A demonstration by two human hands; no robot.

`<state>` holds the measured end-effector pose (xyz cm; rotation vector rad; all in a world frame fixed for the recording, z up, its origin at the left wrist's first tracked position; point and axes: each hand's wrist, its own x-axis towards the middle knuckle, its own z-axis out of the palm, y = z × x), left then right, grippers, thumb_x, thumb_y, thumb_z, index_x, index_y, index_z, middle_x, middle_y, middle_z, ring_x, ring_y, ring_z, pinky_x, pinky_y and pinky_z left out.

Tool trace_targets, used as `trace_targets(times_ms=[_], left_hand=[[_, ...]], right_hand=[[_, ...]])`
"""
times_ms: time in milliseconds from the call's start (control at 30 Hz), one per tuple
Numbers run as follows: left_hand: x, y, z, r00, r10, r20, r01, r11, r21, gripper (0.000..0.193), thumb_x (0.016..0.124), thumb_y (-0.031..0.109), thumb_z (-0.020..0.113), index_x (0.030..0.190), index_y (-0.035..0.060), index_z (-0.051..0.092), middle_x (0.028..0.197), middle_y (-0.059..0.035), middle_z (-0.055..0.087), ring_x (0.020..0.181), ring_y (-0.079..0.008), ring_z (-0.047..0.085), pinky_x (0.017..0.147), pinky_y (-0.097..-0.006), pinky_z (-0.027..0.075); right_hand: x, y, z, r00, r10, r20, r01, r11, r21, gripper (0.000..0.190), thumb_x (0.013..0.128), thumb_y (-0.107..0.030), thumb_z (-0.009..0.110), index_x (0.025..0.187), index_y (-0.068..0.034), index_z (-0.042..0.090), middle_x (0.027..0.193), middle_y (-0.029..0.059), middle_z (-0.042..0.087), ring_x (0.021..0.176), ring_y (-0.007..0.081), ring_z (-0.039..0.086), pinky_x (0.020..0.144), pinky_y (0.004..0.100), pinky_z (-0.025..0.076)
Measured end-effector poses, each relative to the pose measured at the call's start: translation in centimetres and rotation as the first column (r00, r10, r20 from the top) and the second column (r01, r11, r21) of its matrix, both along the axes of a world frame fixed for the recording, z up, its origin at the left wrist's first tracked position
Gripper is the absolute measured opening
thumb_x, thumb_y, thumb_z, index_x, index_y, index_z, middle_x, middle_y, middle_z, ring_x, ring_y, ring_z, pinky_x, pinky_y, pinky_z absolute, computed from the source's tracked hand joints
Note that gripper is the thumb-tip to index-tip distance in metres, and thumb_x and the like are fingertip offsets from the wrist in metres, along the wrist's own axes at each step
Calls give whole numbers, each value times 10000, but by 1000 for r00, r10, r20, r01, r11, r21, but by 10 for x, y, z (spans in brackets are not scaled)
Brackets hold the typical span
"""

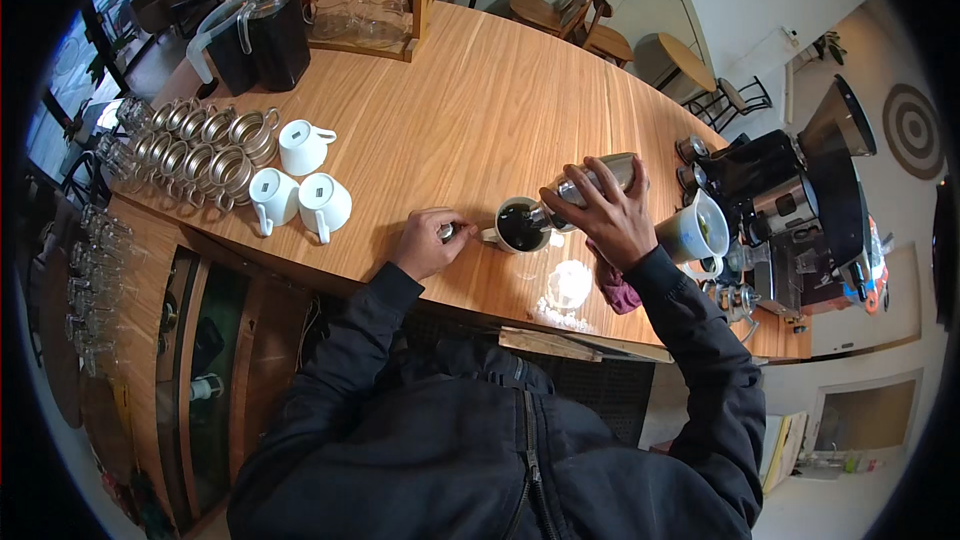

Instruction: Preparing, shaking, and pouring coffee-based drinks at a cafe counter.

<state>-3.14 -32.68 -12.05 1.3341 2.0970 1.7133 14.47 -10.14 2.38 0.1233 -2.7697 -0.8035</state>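
Note:
My right hand [613,211] grips a metal cocktail shaker [567,193], tilted so its narrow mouth is at the right rim of a white mug [489,235]. Dark liquid [517,223] stands in the mug. Whether a stream is leaving the shaker is too small to tell. My left hand [426,246] rests at the counter beside the mug's handle, with a small metal cap [447,232] between its fingers. Below my right wrist lies a crumpled purple cloth [621,294].
To the left, three upturned white cups [325,201] stand beside rows of metal-ringed glass cups [229,169]. Dark pitchers [281,41] and a wooden rack [411,19] are farther back. Right of my arm are a plastic jug [686,231] and a coffee grinder [836,120]. The wooden counter [480,97] curves around.

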Motion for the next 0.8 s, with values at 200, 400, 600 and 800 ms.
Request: trace_targets(times_ms=[200, 400, 600, 800], left_hand=[[0, -1, -2, 1000, 15, 7, -15, 1000, -15, 201, 892, 163, 793, 865, -27, 732, 753, -134, 695, 585, -204, 574, 555, -341, 427], [-1, 0, -4, 1000, 0, 11, 0, 999, -34, 177, 894, 153, 790, 889, -19, 753, 805, -136, 733, 629, -223, 635, 584, -336, 465], [0, 0, -6, 999, 3, 33, -3, 1000, -10, 163, 891, 145, 792, 891, -15, 758, 804, -135, 738, 639, -222, 651, 588, -329, 472], [1, 0, -1, 1000, 17, 5, -17, 1000, -19, 155, 882, 141, 800, 875, -10, 761, 779, -131, 735, 631, -215, 659, 581, -324, 475]], right_hand=[[-2, -2, 9, 1000, 24, 5, -24, 999, -30, 548, 900, -185, 700, 1363, -456, 584, 1413, 14, 532, 1392, 255, 456, 1088, 790, 252], [-2, -2, 15, 1000, 18, 8, -18, 1000, -24, 583, 884, -175, 715, 1377, -452, 573, 1433, 12, 525, 1406, 252, 446, 1094, 796, 242], [-3, 0, 15, 1000, 16, -7, -16, 999, -29, 625, 868, -162, 731, 1391, -460, 563, 1454, 13, 518, 1418, 254, 440, 1102, 796, 232], [-3, 0, 16, 1000, 15, -3, -15, 1000, -27, 638, 871, -165, 731, 1403, -472, 554, 1460, 10, 520, 1418, 254, 445, 1111, 797, 215]])
